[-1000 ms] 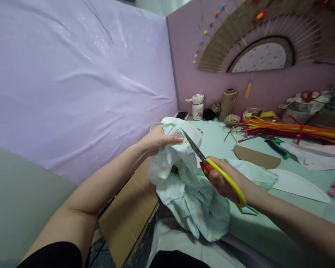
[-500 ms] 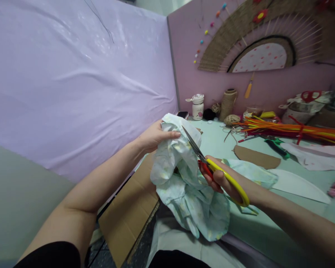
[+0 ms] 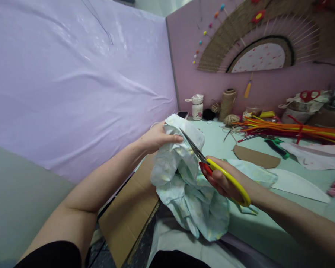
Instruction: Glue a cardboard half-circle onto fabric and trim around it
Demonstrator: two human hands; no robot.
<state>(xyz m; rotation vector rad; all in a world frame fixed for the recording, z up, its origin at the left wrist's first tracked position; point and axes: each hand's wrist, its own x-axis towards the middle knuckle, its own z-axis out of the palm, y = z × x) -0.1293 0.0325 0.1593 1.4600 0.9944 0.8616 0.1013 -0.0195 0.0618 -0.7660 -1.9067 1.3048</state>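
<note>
My left hand [image 3: 158,137] grips the upper edge of a pale mint patterned cloth [image 3: 190,193], which is bunched and hangs down over the table's near edge. My right hand [image 3: 226,182] is closed round the yellow and red handles of a pair of scissors [image 3: 212,165]. The steel blades point up and left into the cloth, just beside my left thumb.
A brown card half-round [image 3: 257,157] and a white one [image 3: 296,182] lie on the mint table [image 3: 268,227]. Behind them are orange and yellow sticks [image 3: 290,128], green-handled pliers [image 3: 277,147], twine spools [image 3: 227,104], and a white jar [image 3: 197,107]. A cardboard sheet [image 3: 128,216] leans below the table.
The scissor blades opened half a second ago and have closed again on the cloth. My left hand lifted slightly, then came back down with the cloth's edge.
</note>
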